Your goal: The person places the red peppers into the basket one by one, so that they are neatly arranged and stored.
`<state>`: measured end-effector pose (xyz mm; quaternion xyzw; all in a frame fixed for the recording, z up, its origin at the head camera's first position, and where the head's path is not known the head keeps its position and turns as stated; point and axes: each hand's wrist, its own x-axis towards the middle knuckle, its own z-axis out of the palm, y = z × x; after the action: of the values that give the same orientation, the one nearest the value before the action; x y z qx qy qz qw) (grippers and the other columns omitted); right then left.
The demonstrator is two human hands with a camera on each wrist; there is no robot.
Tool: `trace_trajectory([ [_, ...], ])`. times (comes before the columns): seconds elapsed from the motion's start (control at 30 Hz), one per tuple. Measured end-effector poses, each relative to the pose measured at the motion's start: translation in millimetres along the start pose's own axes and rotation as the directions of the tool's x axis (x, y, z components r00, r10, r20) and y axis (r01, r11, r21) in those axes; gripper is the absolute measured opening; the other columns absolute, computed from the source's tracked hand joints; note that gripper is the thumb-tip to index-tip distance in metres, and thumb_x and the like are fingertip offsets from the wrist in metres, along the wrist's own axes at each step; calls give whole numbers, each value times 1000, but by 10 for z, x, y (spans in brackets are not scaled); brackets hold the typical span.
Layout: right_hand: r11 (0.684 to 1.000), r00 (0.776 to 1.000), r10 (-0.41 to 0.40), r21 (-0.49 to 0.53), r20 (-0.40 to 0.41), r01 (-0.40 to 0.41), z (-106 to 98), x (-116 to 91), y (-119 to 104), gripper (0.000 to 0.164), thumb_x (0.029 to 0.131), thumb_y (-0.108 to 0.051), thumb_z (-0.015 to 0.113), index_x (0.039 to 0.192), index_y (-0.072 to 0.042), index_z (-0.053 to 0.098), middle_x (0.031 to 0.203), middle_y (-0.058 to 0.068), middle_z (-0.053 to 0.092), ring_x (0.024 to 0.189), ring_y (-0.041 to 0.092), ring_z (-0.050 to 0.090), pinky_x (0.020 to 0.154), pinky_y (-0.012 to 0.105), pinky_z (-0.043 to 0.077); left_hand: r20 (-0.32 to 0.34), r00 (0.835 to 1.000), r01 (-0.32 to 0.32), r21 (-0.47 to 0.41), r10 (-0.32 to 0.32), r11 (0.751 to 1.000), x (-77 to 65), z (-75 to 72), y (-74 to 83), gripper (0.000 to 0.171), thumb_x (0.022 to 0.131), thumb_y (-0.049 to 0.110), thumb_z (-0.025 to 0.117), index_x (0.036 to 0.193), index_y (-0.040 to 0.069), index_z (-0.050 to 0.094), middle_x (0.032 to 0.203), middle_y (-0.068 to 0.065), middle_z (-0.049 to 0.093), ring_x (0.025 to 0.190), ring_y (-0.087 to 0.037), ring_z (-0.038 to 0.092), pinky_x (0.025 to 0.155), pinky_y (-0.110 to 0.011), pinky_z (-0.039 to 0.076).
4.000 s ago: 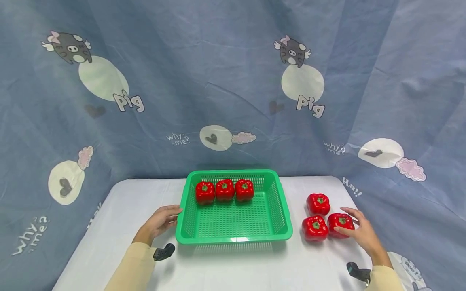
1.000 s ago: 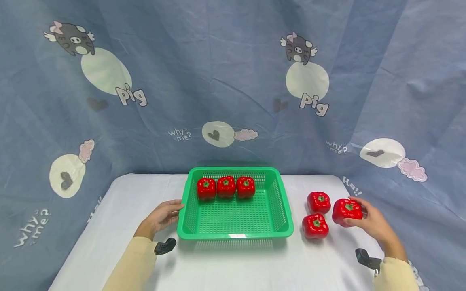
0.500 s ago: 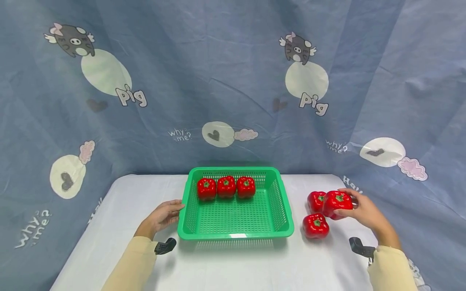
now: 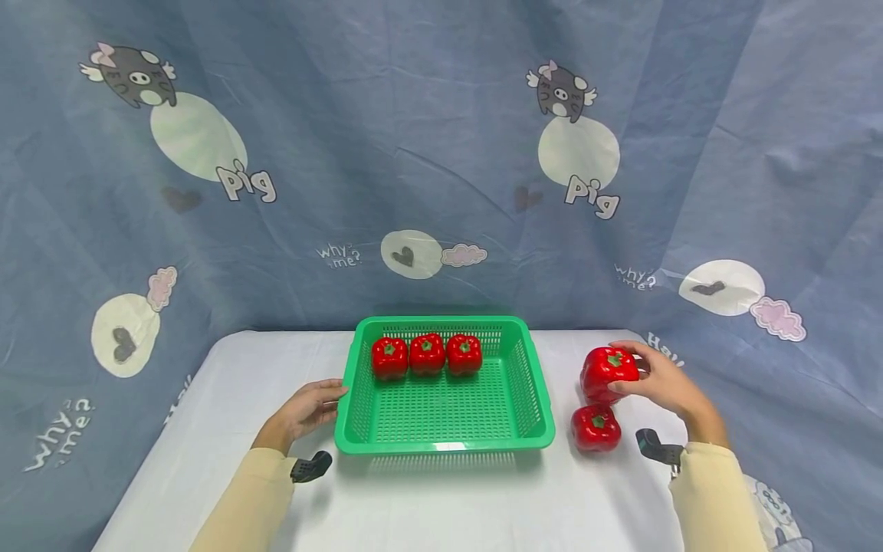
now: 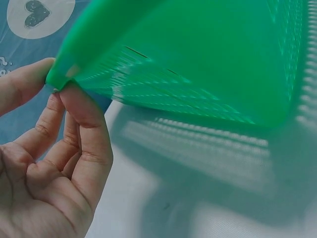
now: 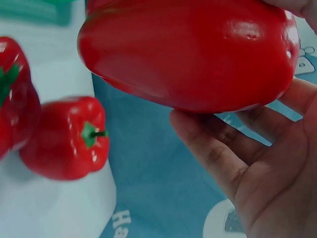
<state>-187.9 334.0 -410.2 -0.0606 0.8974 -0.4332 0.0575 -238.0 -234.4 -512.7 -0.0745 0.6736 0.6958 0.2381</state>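
My right hand (image 4: pixel 665 383) grips a red bell pepper (image 4: pixel 605 373) with thumb and fingers at its sides, raised above the table. In the right wrist view, that held pepper (image 6: pixel 193 54) fills the top, while a second red pepper (image 6: pixel 64 141) rests on the white surface beside another at the left edge. The head view shows a front pepper (image 4: pixel 595 428) just below the held one; the back pepper is mostly hidden behind it. My left hand (image 4: pixel 306 412) pinches the left rim of a green plastic basket (image 4: pixel 441 446) between thumb and finger (image 5: pixel 86 111).
Three red peppers, including a middle one (image 4: pixel 427 354), stand in a row along the basket's back wall. A white-covered table (image 4: pixel 441 506) carries everything. Blue printed cloth (image 4: pixel 441 192) hangs behind and at both sides.
My right hand has taken hold of the rightmost loose pepper, lifted it, and carried it left and back over the rear one. My left hand stays at the basket rim.
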Motion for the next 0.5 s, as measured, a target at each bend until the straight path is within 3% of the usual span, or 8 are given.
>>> trace_trajectory([
  [0.27, 999, 998, -48, -11, 35, 49, 91, 192, -137, 74, 75, -14, 79, 138, 2, 42, 123, 26, 53, 109, 41, 54, 77, 43, 57, 10, 1000, -2, -19, 3, 1000, -12, -6, 8, 57, 96, 13, 58, 141, -12, 34, 104, -3, 65, 92, -12, 66, 90, -32, 54],
  [0.5, 1000, 999, -17, -17, 51, 18, 187, 341, -206, 77, 74, -16, 82, 138, 0, 42, 125, 25, 52, 114, 44, 51, 78, 44, 58, -18, 1000, 16, -33, -16, 999, -19, 17, 9, 56, 95, 13, 59, 140, -11, 36, 101, -2, 66, 90, -12, 66, 89, -30, 54],
])
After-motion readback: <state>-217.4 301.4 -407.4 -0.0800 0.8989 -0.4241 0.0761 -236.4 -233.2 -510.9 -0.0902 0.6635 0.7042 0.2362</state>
